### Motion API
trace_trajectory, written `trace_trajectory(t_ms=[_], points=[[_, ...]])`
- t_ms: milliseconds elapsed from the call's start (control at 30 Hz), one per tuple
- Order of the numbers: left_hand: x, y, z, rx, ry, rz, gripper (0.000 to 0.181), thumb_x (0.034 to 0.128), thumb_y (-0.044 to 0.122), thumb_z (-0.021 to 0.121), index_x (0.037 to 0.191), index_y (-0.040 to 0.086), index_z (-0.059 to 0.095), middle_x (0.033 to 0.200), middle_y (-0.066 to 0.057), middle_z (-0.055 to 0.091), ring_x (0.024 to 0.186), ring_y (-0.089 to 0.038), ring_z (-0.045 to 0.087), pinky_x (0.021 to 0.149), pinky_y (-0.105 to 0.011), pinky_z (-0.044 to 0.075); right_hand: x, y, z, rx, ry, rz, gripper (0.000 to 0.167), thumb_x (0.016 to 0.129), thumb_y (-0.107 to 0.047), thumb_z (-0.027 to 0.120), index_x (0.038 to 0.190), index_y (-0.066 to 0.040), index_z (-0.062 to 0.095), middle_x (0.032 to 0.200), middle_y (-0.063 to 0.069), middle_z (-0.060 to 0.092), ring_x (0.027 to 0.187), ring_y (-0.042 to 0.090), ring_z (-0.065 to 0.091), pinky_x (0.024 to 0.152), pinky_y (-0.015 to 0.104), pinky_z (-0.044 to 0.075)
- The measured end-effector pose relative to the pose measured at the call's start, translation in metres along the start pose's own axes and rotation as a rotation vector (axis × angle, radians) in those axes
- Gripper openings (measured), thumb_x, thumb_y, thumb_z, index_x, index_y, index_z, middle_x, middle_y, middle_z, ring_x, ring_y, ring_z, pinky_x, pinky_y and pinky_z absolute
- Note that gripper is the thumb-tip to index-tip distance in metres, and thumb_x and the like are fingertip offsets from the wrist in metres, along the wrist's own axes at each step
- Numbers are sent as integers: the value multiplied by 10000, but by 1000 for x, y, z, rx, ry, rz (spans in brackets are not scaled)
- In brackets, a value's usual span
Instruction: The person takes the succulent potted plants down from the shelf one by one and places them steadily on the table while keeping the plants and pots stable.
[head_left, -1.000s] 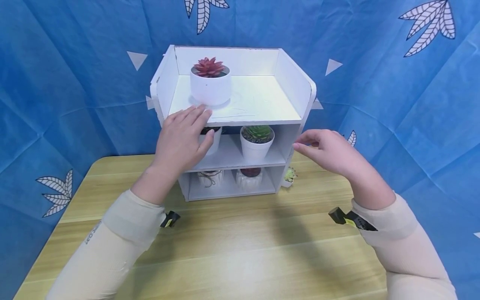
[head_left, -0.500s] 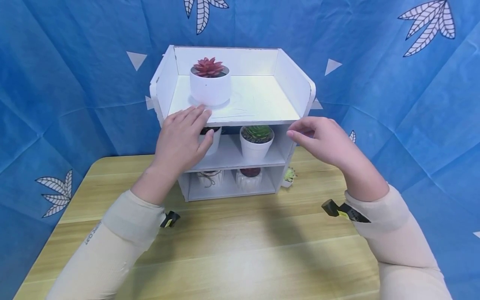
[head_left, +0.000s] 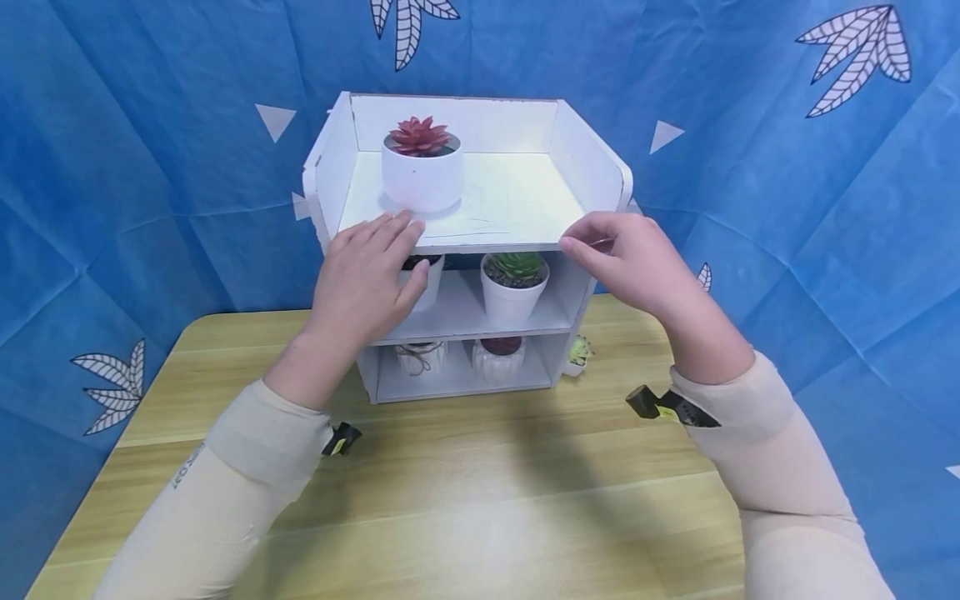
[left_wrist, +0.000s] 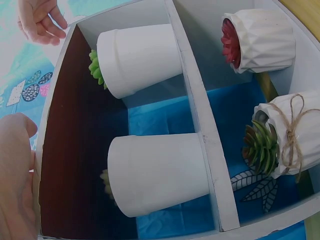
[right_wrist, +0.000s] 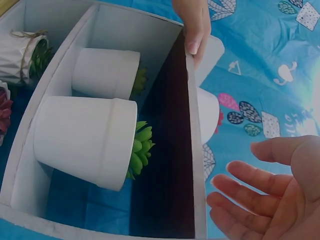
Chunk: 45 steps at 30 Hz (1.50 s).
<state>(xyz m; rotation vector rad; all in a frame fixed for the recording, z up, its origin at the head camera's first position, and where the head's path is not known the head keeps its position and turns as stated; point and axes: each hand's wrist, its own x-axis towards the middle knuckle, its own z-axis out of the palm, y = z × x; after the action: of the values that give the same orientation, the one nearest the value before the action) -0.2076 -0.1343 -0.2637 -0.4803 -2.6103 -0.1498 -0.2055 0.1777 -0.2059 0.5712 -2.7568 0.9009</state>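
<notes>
A white shelf (head_left: 517, 183) with two tiers below its top stands on the table. On its top board a red succulent sits in a white pot (head_left: 422, 179). My left hand (head_left: 363, 271) rests on the top's front edge, fingers extended, just in front of that pot. My right hand (head_left: 633, 258) is at the front right of the top board; in the right wrist view the right hand (right_wrist: 275, 195) has loosely bent fingers, apart from the board, holding nothing. The middle tier holds a green succulent in a white pot (head_left: 512, 296) and another white pot (left_wrist: 157, 172), partly hidden by my left hand.
The lower tier holds a twine-tied ribbed pot (left_wrist: 300, 132) and a patterned white pot with a red plant (left_wrist: 265, 42). A small potted plant (head_left: 577, 356) stands right of the shelf on the wooden table (head_left: 480, 475). Blue cloth (head_left: 187, 167) hangs behind.
My right hand has moved left and upward, from beside the shelf's right side to the top board's front right. The left hand and the pots have stayed put.
</notes>
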Motion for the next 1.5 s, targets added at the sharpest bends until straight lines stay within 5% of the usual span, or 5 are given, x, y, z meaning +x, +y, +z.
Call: trace_trajectory(t_ms=[1233,1500], points=[[0,-1,1,-5,3,-4,579,1024,425,432,1526,136,429,1587,-85,379,1481,-269,305,1190,-509,226,49,-1,46,-35,213,-50,280,995,-285,609,1125,-70,733,1215,83,691,1240,232,584,1100,422,412],[0,0,1,-1,9,-1,583,1022,432,434,1525,138,431,1584,-86,385,1479,-269,310,1190,-504,228,50,1,56,-47,206,-40,312,1003,-302,598,1201,-88,708,1292,81,660,1297,234,551,1109,426,405]])
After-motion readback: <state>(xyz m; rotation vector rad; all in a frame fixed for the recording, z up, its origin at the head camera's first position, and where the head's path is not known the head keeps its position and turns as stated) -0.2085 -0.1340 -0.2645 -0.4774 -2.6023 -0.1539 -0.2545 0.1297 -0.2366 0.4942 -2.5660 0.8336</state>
